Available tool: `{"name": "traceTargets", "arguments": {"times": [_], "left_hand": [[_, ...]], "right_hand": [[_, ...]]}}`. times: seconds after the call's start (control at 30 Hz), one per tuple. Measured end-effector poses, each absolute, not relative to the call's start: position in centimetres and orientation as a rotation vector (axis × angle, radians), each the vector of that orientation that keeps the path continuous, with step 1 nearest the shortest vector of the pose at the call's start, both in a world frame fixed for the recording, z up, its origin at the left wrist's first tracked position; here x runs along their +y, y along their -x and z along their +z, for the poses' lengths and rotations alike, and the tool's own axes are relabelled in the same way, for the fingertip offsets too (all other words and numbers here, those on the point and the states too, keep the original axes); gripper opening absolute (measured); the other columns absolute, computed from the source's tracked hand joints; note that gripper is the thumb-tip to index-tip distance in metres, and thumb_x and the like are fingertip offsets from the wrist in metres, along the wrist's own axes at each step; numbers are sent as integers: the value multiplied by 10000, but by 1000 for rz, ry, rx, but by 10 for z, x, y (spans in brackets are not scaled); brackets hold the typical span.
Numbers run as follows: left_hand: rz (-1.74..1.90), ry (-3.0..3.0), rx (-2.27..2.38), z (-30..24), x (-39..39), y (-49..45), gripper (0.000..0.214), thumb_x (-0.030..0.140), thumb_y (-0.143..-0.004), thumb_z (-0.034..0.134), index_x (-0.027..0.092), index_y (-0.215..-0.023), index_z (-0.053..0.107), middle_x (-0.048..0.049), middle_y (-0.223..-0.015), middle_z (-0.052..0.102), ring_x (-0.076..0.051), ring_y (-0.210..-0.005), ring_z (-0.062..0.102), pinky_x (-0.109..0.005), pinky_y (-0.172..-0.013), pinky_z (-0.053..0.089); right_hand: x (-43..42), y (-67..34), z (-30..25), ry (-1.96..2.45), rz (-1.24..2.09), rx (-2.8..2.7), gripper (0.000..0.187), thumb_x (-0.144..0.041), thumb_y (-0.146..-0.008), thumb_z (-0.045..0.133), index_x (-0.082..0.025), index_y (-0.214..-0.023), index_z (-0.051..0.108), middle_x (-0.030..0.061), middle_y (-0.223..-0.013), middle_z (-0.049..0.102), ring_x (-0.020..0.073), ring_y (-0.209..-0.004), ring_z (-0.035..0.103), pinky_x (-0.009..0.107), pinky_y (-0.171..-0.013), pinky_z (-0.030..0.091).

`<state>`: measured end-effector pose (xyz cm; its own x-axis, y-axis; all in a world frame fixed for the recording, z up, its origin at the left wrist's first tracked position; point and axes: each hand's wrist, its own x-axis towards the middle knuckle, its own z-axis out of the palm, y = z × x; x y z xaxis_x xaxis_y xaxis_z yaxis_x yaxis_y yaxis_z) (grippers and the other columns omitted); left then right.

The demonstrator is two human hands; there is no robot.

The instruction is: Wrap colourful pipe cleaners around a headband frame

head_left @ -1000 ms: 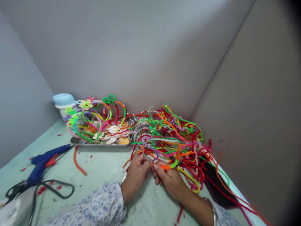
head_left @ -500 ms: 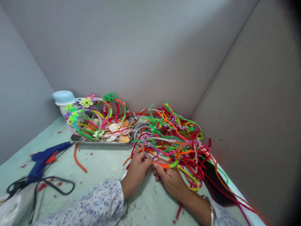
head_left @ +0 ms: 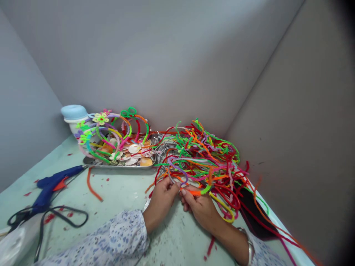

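Note:
My left hand (head_left: 161,203) and my right hand (head_left: 201,210) meet at the front of a tangled heap of multicoloured pipe cleaners (head_left: 205,162). Their fingertips pinch a thin curved band (head_left: 173,177) that is partly wrapped in purple. An orange and green pipe cleaner (head_left: 196,192) runs from my right fingers. Strands from the heap lie over the backs of my fingers. Where the band ends inside my grip is hidden.
A steel tray (head_left: 119,167) holds shells and pipe-cleaner hairbands, with a wire hoop stack (head_left: 166,153) beside it. A blue glue gun (head_left: 52,186) with a black cord (head_left: 63,216) lies left. A blue-lidded white container (head_left: 73,115) stands in the corner.
The whole scene sits slightly higher in the view. My hands stay close together, pinching the same band, with no visible let-go.

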<state>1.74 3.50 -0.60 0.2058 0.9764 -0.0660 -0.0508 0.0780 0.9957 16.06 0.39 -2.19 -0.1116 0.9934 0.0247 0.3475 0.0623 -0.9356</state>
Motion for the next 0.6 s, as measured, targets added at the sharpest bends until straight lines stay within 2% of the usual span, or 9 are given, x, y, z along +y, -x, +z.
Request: {"name": "traceTargets", "arguments": {"times": [0.43, 0.6], "left_hand": [[959, -1150, 1029, -15, 40, -16, 283, 380, -758, 642, 162, -635, 511, 78, -468, 432, -66, -405, 345, -195, -406, 252], [936, -1172, 906, -7, 35, -14, 280, 412, -801, 608, 148, -729, 548, 44, -581, 492, -65, -453, 377, -191, -437, 294]], "right_hand": [[3, -162, -26, 1348, 1026, -1587, 344, -404, -931, 442, -197, -677, 546, -17, -597, 539, 140, -574, 522, 249, -585, 407], [4, -166, -23, 1286, 1257, -1353, 360, -492, -870, 503, -172, -728, 584, -6, -601, 570, 129, -522, 538, 244, -519, 415]]}}
